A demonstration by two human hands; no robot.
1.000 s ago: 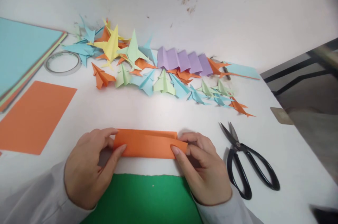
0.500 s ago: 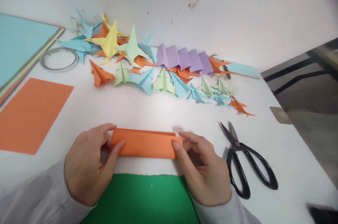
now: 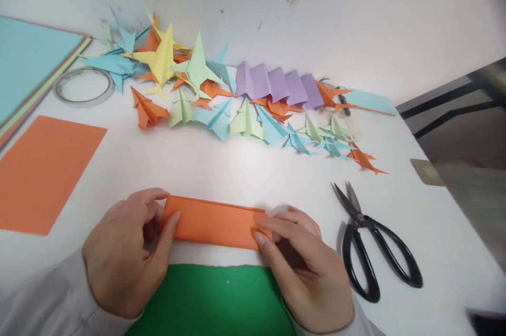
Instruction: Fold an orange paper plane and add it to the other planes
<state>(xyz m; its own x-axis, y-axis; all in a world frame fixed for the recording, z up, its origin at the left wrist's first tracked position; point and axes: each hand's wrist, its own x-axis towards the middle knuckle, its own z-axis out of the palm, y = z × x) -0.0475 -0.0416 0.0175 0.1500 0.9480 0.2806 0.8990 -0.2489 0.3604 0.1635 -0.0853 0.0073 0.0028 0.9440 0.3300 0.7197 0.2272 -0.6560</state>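
A folded strip of orange paper (image 3: pixel 215 222) is held between my two hands, just above the white table. My left hand (image 3: pixel 128 249) pinches its left end, thumb on the front face and index finger at the top corner. At the right end, my right hand (image 3: pixel 308 267) grips the paper with the thumb in front and the index finger laid across the corner. The paper's long edges lie nearly together. Below it, a green sheet (image 3: pixel 213 299) lies at the near edge, partly covered by my wrists.
Black-handled scissors (image 3: pixel 360 220) lie partly open on the right. A flat orange sheet (image 3: pixel 51 175) is on the left, near a tape roll (image 3: pixel 84 87) and stacked coloured paper (image 3: pixel 33 69). Folded paper planes (image 3: pixel 158 64) and a pleated purple paper (image 3: pixel 279 84) line the wall.
The strip's right end has tilted lower, and the gap along its top edge has narrowed. My right index finger has come down onto the paper's corner.
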